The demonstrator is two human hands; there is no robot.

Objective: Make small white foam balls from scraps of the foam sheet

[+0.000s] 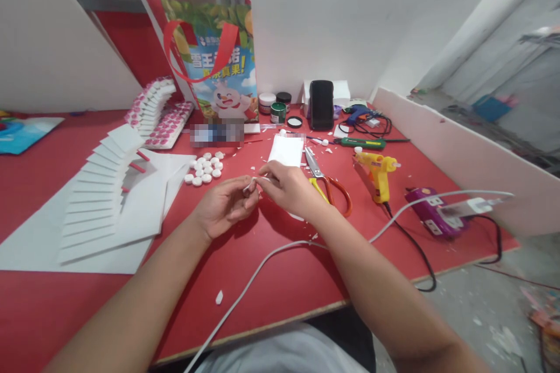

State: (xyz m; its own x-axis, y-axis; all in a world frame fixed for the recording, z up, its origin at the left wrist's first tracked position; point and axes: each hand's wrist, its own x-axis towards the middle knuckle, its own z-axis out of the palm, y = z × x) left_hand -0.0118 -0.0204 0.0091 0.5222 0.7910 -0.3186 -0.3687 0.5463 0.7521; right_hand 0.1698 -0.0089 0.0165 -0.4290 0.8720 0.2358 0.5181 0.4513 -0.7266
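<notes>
Near the middle of the red table (pixel 262 280), my left hand (pixel 227 204) pinches a small white piece (pixel 248 186) between thumb and forefinger, its other fingers curled. My right hand (pixel 284 186) meets it from the right, its fingers closed on the same small piece, which they partly cover. Just beyond the right hand lies a white sheet (pixel 286 150). Several round white discs (pixel 203 170) sit left of the hands. Scissors (pixel 328 182) with orange and yellow handles lie to the right, among white scraps.
At left, a fan of white strips (pixel 94 198) rests on white sheets (pixel 26 245). A printed bag (pixel 223 58), paint jars (pixel 277 112) and a black phone (pixel 321 105) stand behind. On the right are a yellow glue gun (pixel 380 175), a purple power strip (pixel 431 213) and a cable (pixel 262 265).
</notes>
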